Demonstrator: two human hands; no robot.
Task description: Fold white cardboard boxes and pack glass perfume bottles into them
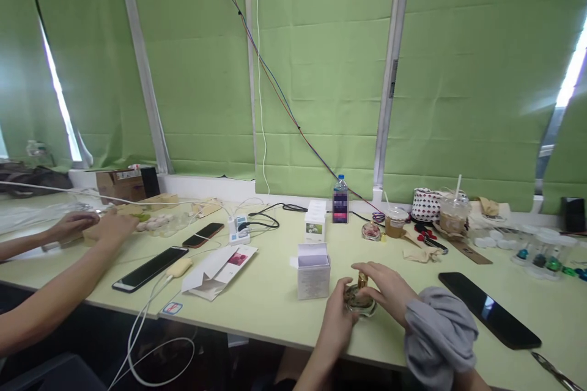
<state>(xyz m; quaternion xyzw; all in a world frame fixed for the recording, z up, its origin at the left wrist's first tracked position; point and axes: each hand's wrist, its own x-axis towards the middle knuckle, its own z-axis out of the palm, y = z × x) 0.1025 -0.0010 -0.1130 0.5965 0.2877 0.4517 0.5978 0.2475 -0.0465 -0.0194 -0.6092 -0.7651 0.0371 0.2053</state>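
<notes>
Glass jar [361, 303] is being held at the lower right of the frame, left hand [340, 319] clasping its side, right hand [387, 288] pinching its gold top [362, 280].

Small round glass bottle [362, 305], low and wide body, clear wall. Inside, something brownish and dark; exact content too small to tell. On top, in middle, gold-coloured cylindrical cap [362, 280], narrow, shiny, upright. Whether cap is tight or loose, cannot tell. Bottle upright, near front edge of tabletop [270, 299]. Left hand [338, 321] holds bottle at side; fingers of right hand [384, 288] hold cap, both partly covering glass.
</notes>
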